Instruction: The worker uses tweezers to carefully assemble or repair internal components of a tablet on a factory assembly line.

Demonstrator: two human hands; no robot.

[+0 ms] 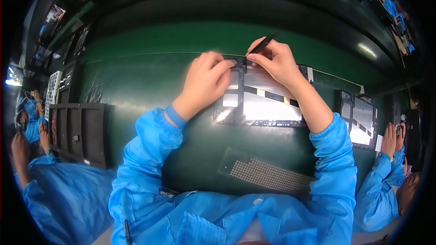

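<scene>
The right hand (274, 61) grips a black pen-like tool (262, 44), its tip at the far edge of an opened tablet (261, 102). The left hand (206, 79) rests curled on the tablet's far left corner. A dotted strip (268, 174) lies nearer the body.

At frame centre we see an opened tablet (261, 97) on the bench (150, 72), a dotted sheet (265, 174) below it, a tray (79, 131) at left.
</scene>
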